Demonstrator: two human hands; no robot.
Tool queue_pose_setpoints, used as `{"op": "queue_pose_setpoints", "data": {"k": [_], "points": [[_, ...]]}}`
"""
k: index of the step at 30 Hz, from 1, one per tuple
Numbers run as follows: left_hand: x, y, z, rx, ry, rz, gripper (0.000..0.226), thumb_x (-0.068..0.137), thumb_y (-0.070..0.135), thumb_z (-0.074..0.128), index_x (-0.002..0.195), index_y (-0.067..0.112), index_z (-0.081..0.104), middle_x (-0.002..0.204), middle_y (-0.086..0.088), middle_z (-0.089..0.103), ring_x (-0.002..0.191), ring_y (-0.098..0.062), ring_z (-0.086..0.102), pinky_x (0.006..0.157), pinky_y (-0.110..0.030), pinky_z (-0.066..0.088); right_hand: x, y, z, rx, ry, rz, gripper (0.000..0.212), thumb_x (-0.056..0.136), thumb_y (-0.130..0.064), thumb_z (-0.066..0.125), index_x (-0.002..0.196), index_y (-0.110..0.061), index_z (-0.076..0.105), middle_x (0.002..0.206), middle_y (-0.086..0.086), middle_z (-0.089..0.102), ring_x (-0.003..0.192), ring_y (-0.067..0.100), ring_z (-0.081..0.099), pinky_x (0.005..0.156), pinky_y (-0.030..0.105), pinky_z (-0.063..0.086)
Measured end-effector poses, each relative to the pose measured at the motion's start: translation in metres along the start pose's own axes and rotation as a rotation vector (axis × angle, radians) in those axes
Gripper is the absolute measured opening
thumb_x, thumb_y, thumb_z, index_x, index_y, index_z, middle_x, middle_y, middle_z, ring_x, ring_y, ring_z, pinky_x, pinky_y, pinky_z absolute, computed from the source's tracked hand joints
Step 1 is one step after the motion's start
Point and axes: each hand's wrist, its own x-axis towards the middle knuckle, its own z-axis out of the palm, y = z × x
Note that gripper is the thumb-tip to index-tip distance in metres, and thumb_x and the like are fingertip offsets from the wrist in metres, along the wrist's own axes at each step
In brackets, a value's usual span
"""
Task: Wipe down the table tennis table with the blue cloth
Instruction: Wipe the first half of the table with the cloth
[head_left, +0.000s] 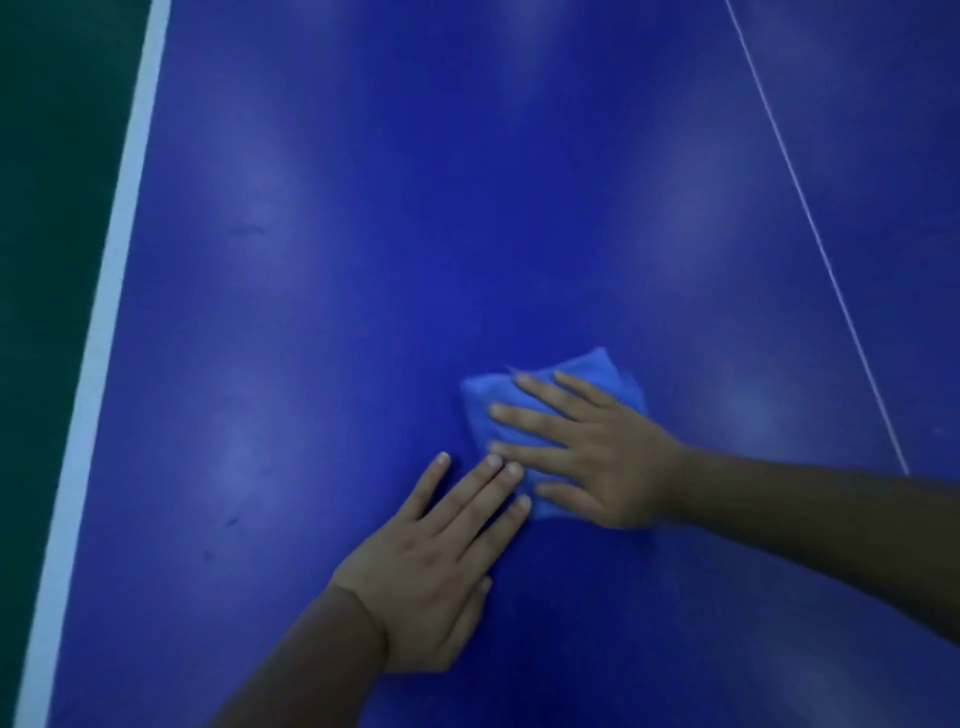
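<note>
Far to the left of the blue cloth (597, 364) lies a strip of dark green floor (47, 208), and beside it runs the white edge stripe (111, 291) of the table (389, 208). The cloth itself sits bunched on the glossy blue table top. Just below and left of the cloth, the left hand (431, 577) lies flat on the table, fingers straight and close together, its fingertips reaching the cloth's near edge. On top of the cloth rests the right hand (597, 457), palm down, fingers spread and straight, pressing it against the surface. Well to the right of the cloth, a thin white line (815, 244) crosses the table at a slant.
</note>
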Motion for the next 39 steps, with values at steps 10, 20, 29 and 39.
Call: {"op": "queue_pose_setpoints", "data": {"k": [10, 20, 29, 39], "points": [[0.0, -0.001, 0.005, -0.003, -0.023, -0.006, 0.067, 0.093, 0.036, 0.041, 0.153, 0.008, 0.038, 0.163, -0.019, 0.027, 0.153, -0.035, 0.018, 0.117, -0.061, 0.02, 0.052, 0.105, -0.006, 0.041, 0.187, 1.127, 0.073, 0.092, -0.055, 0.016, 0.152, -0.02, 0.041, 0.162, 0.008, 0.032, 0.146, 0.043, 0.029, 0.117, 0.057, 0.026], [0.003, 0.001, 0.005, -0.012, -0.034, -0.002, 0.067, 0.093, 0.041, 0.04, 0.151, 0.008, 0.042, 0.162, -0.018, 0.028, 0.152, -0.034, 0.021, 0.118, -0.06, 0.02, -0.095, -0.134, 0.02, 0.13, 0.105, 1.473, 0.066, 0.1, -0.056, 0.016, 0.155, -0.027, 0.037, 0.166, -0.002, 0.022, 0.153, 0.03, 0.015, 0.122, 0.054, 0.019], [0.057, 0.076, 0.012, -0.211, 0.211, -0.284, 0.057, 0.094, 0.031, 0.038, 0.142, 0.005, 0.052, 0.154, -0.013, 0.044, 0.147, -0.029, 0.034, 0.121, -0.056, 0.015, -0.033, -0.028, 0.002, 0.23, 0.09, 1.225, 0.057, 0.105, -0.05, 0.027, 0.159, -0.032, 0.021, 0.169, -0.005, 0.007, 0.155, 0.028, 0.0, 0.124, 0.05, -0.001], [0.124, 0.131, 0.031, -0.146, 0.126, -0.384, 0.066, 0.097, 0.039, 0.032, 0.153, 0.004, 0.037, 0.161, -0.014, 0.033, 0.152, -0.028, 0.023, 0.122, -0.056, 0.012, -0.154, -0.102, 0.035, 0.105, 0.228, 1.518, 0.056, 0.101, -0.046, 0.033, 0.149, -0.02, 0.046, 0.162, 0.006, 0.033, 0.15, 0.036, 0.025, 0.119, 0.058, 0.023]]}}
